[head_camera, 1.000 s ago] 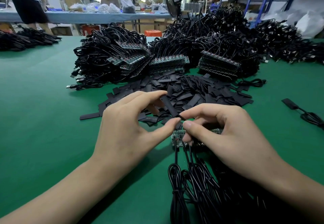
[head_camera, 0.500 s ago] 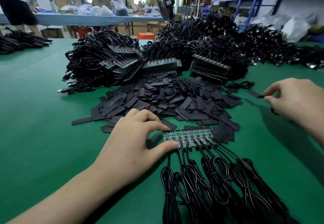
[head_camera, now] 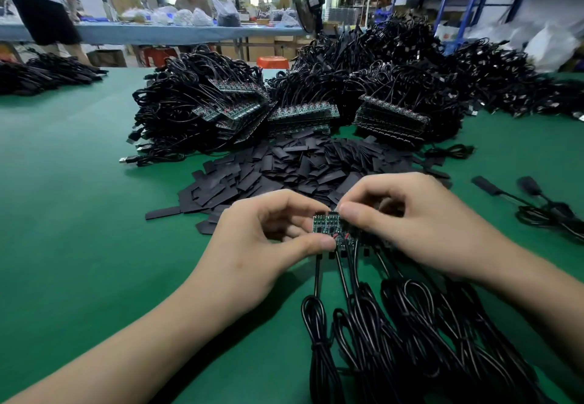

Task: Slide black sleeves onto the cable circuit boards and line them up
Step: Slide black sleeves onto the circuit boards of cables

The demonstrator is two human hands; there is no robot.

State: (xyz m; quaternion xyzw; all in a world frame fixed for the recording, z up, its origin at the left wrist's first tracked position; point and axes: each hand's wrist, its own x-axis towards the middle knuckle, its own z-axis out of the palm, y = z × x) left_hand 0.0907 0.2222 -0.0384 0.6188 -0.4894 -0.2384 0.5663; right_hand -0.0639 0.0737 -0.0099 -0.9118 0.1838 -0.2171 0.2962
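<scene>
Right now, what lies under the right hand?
The right hand pinches the green circuit boards at its thumb, and black cables run out below it. The rest of the row is covered; whether it holds a sleeve cannot be seen.
</scene>
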